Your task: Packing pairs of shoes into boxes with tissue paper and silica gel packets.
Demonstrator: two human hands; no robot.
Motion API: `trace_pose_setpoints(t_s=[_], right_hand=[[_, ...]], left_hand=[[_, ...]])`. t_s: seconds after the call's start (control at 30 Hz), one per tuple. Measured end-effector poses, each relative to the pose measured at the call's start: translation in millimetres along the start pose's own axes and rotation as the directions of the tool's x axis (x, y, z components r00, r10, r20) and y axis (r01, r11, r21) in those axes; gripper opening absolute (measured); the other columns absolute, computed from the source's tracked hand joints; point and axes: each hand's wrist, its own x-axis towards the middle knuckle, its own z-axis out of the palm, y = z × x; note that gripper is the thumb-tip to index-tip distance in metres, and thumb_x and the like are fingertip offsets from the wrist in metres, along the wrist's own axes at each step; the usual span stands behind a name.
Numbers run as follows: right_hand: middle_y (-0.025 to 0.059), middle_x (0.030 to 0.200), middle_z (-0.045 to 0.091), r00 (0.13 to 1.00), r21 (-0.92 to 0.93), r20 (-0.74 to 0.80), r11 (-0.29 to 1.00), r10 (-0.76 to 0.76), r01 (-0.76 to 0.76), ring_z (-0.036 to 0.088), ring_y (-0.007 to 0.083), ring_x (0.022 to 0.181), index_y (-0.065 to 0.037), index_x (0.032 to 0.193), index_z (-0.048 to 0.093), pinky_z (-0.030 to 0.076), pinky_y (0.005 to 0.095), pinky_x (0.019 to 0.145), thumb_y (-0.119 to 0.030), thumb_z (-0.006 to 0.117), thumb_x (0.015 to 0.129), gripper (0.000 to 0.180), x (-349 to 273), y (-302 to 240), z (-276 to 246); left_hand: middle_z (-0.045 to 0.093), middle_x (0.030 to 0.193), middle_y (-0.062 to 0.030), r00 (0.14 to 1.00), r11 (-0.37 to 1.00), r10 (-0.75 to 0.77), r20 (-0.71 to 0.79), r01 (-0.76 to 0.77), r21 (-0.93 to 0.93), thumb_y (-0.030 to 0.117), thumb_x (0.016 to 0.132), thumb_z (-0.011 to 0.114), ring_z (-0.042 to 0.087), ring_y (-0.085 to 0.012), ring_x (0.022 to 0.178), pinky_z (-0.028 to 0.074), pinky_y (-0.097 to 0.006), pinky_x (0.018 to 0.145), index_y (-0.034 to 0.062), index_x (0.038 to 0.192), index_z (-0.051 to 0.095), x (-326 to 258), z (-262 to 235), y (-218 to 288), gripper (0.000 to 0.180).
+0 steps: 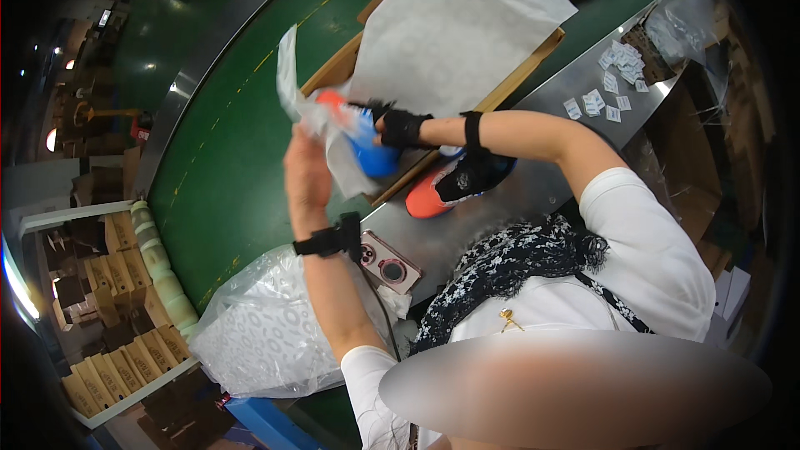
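White tissue paper [289, 62] hangs from my left hand [307, 168], whose fingers close on it; motion blurs the sheet. My right hand [403, 128], in a black fingerless glove, grips a blue and orange shoe [372, 147] against that paper. Both are over the near left end of an open cardboard box [521, 72]. A larger white sheet [454, 25] lies across the box. Just below my right forearm, a second shoe [429, 194] with an orange toe and black upper rests on the metal table; the forearm partly covers it.
Small white packets [621, 64] lie scattered on the metal table [550, 104] at the right. A pink phone [392, 262] is near my body, beside a large clear plastic bag [271, 321]. A green conveyor belt [221, 146] passes behind. Shelved cardboard boxes [129, 371] stand at the left.
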Motion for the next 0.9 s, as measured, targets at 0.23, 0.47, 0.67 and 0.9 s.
trace_pose_setpoints(t_s=[0.23,0.47,0.67,0.9], right_hand=[[0.0160,0.114,0.046,0.988,-0.840,0.038,0.531,-0.152,0.115,0.040,0.0260,0.113,-0.004,0.097,0.055,0.020,0.0682,0.082,-0.017,0.055,0.072,0.028,-62.8,-18.2,-38.9],[0.0064,0.085,0.055,0.753,-0.669,-0.152,0.627,-0.641,0.399,0.053,0.0213,0.082,-0.007,0.082,0.056,0.037,0.0413,0.072,-0.028,0.063,0.066,0.027,-153.9,-9.3,-100.5],[0.0014,0.059,0.050,0.780,-0.737,0.072,0.494,-0.622,0.462,0.049,0.0209,0.083,-0.009,0.057,0.053,0.032,0.0518,0.077,-0.021,0.058,0.062,0.014,-195.2,13.6,-57.3],[0.0005,0.058,0.046,0.611,-0.577,0.222,0.403,-0.760,0.711,0.049,0.0189,0.084,-0.007,0.055,0.049,0.031,0.0547,0.082,-0.014,0.055,0.057,0.010,-158.4,-70.0,-88.3]], left_hand=[[0.019,0.136,-0.0207,0.947,0.598,0.063,0.315,-0.289,0.747,0.039,0.083,0.048,0.022,-0.0356,0.124,0.024,-0.052,0.094,0.0114,0.128,0.035,33.7,-0.6,-86.4,0.055],[0.035,0.124,-0.0270,0.984,0.228,0.087,0.155,-0.172,0.958,0.038,0.079,0.054,0.032,-0.0374,0.118,0.028,-0.043,0.095,0.0059,0.118,0.045,29.6,21.2,-104.7,0.051],[0.048,0.111,-0.0216,0.944,0.696,-0.305,0.129,0.129,0.706,0.031,0.071,0.066,0.046,-0.0322,0.105,0.038,-0.037,0.086,-0.0020,0.110,0.048,-35.4,49.1,-59.9,0.054],[0.052,0.104,-0.0188,0.963,0.703,0.084,0.255,-0.238,0.670,0.017,0.058,0.075,0.053,-0.0290,0.093,0.043,-0.032,0.079,-0.0065,0.112,0.041,-100.9,43.0,-94.7,0.067]])
